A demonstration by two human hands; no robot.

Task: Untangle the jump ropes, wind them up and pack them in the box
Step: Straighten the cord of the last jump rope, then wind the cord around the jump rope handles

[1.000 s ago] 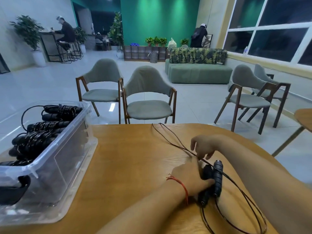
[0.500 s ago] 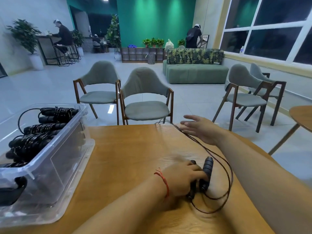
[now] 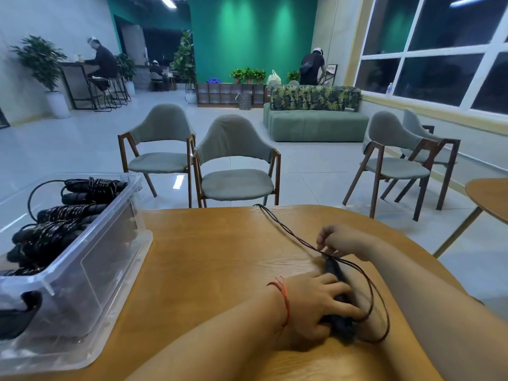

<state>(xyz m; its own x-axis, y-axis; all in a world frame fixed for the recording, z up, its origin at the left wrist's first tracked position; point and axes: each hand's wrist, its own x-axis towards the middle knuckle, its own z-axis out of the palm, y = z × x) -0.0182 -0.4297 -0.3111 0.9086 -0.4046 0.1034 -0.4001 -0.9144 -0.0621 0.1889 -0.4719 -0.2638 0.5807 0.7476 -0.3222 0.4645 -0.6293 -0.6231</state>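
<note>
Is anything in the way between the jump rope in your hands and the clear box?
Nothing visible. The left hand grips the handles and the right hand pinches the cord. Only bare table lies between them and the box on the left. It has no lid on, and wound ropes already lie inside.

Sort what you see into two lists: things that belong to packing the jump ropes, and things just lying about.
Job in hand:
left hand, gripping the handles
right hand, pinching the cord
wound ropes in the box
table

Just lying about:
chairs
sofa
plants
second table
</note>
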